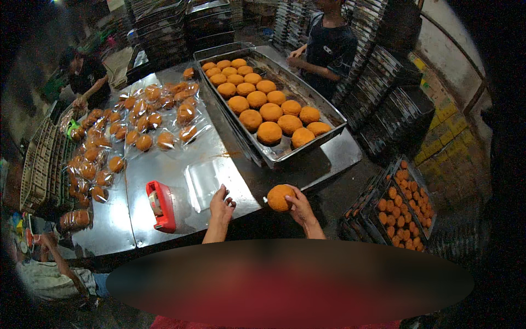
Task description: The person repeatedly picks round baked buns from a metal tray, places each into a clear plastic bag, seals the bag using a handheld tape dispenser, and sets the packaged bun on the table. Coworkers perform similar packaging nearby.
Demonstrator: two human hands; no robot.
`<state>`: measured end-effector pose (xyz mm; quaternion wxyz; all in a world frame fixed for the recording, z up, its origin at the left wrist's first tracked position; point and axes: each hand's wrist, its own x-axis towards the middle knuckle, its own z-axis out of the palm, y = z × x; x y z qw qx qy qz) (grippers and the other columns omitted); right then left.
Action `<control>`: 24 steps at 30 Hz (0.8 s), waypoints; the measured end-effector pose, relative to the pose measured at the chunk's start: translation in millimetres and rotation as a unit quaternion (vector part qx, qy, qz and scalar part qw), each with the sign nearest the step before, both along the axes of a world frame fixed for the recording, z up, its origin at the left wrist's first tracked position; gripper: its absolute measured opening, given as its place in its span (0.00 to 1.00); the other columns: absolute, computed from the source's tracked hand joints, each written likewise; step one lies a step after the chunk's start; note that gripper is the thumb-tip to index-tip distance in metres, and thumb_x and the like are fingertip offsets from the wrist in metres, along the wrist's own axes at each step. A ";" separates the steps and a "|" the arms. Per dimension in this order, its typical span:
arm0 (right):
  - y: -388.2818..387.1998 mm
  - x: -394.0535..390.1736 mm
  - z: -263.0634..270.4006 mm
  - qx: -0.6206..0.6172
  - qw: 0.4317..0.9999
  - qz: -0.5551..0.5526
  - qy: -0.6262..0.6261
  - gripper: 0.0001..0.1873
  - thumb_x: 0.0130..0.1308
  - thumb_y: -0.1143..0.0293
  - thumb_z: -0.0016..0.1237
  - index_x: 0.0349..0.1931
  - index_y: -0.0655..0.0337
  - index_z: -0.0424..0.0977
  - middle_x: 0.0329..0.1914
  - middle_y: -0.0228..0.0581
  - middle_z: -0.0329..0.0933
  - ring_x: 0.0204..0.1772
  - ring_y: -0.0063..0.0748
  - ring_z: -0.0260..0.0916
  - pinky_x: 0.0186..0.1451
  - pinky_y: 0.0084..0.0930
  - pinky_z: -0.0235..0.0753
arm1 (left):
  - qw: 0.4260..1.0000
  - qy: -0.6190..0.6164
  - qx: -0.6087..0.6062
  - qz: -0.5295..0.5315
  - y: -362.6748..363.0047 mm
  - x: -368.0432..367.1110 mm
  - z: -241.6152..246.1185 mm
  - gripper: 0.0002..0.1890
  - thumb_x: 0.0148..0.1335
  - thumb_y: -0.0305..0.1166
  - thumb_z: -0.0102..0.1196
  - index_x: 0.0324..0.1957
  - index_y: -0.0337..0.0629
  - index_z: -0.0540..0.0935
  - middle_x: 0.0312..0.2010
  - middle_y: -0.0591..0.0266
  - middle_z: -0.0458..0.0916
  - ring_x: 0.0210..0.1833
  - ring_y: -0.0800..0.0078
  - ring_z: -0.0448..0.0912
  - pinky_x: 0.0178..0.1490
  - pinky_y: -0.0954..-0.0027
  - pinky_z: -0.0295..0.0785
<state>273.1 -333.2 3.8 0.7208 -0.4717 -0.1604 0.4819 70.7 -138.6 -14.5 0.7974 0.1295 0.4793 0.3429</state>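
A round orange-brown bun (pixel 280 198) is gripped in my right hand (pixel 302 209), just off the front edge of the metal table (pixel 185 222). My left hand (pixel 222 207) is empty, fingers apart and slightly curled, beside a stack of clear plastic bags (pixel 202 181) lying on the table. Left of the bags stands a red tape dispenser (pixel 166 205) with a roll of tape. Ahead, a large metal tray (pixel 283 154) holds rows of similar buns, its far right part bare. Many buns in clear plastic bags (pixel 165 140) lie spread over the table's left half.
Co-workers are at the far left (pixel 88 78), behind the tray (pixel 331 45) and at the lower left (pixel 57 275). Plastic crates (pixel 45 164) flank the table. Trays of smaller buns (pixel 400 214) stand at right, below stacked trays (pixel 390 98).
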 end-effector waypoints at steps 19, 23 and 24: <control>48.1 -40.5 -2.4 -0.101 0.967 -0.114 -0.206 0.21 0.64 0.68 0.57 0.56 0.61 0.70 0.44 0.34 0.76 0.43 0.22 0.74 0.42 0.21 0.76 | 0.933 0.057 0.287 -0.209 -72.5 54.0 43.0 0.21 0.64 0.38 0.60 0.50 0.30 0.77 0.39 0.59 0.80 0.34 0.75 0.81 0.38 0.75 0.76; 57.3 -63.7 0.2 -0.111 0.989 0.002 -0.097 0.25 0.68 0.62 0.52 0.64 0.56 0.65 0.50 0.32 0.76 0.44 0.24 0.76 0.40 0.25 0.80 | 0.961 0.015 0.267 -0.072 -59.8 44.9 53.0 0.20 0.62 0.35 0.64 0.51 0.33 0.77 0.41 0.55 0.82 0.42 0.73 0.80 0.46 0.72 0.76; 61.4 -69.4 0.9 -0.082 0.996 0.005 -0.020 0.26 0.68 0.61 0.52 0.64 0.56 0.65 0.51 0.32 0.76 0.45 0.25 0.77 0.40 0.26 0.81 | 0.948 0.041 0.311 -0.058 -56.0 43.9 55.0 0.20 0.62 0.34 0.64 0.51 0.32 0.77 0.41 0.56 0.82 0.42 0.73 0.80 0.45 0.71 0.76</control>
